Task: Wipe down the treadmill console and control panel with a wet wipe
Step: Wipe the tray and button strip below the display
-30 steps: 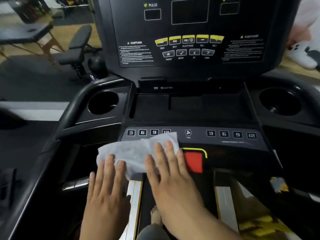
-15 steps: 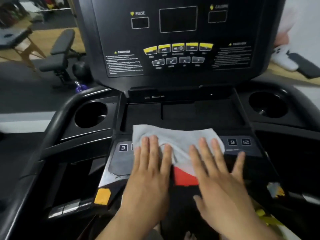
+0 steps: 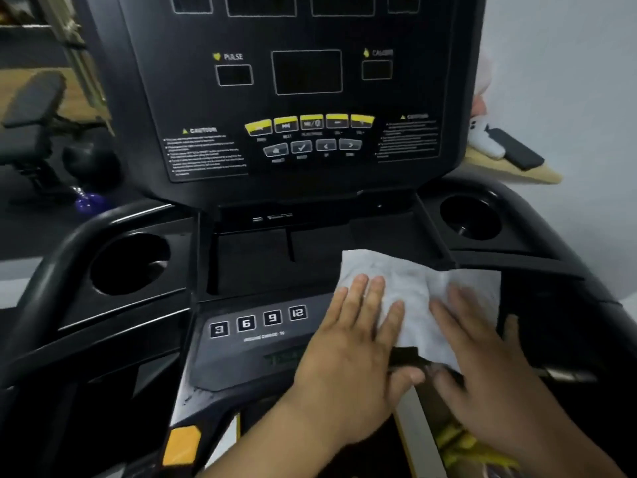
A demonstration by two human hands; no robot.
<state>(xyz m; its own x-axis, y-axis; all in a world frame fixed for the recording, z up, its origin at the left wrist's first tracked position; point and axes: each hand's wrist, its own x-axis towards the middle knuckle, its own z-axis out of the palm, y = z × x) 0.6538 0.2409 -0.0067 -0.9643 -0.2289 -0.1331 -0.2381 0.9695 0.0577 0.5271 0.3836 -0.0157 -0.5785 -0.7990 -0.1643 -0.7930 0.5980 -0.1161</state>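
Note:
A white wet wipe lies spread flat over the right end of the treadmill's lower control panel. My left hand presses flat on the wipe's left part, fingers apart. My right hand presses flat on its right part. The panel's left number keys 3, 6, 9, 12 are uncovered; the right keys are hidden under the wipe and hands. The upright black console with dark displays and yellow buttons rises behind.
Cup holders sit at the left and right of a shallow tray. A black handrail curves along the left. A weight bench stands far left; a wall is close on the right.
Both hands have slid the wipe from the left end of the control panel, past the red stop button, to its right end. The left number keys are now uncovered. The view tilted up.

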